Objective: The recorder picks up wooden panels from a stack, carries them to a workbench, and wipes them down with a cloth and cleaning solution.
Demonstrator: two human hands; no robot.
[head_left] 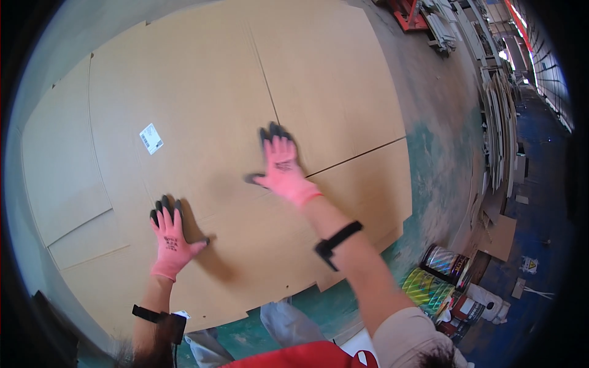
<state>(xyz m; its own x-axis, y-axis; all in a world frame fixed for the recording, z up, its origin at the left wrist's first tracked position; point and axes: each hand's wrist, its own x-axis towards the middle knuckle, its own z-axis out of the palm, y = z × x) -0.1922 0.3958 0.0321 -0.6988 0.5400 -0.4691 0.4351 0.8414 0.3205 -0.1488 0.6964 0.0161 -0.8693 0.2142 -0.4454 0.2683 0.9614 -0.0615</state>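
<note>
My left hand (171, 246) and right hand (284, 170) are over the cardboard (184, 80).
The cardboard lies flat, all around the white label (151, 138). My left hand is nearer me than the label, and my right hand is to the right of the label. Both have their fingers spread apart; I can't tell if they touch. Shiny cans (427, 288) are far right of the label.

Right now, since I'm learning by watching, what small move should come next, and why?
Perhaps slide the right hand along the dark gap in the cardboard, feeling whether its edges sit level: that hand is open, holds nothing and appears beside the gap's end, while the left hand is farther off.
</note>
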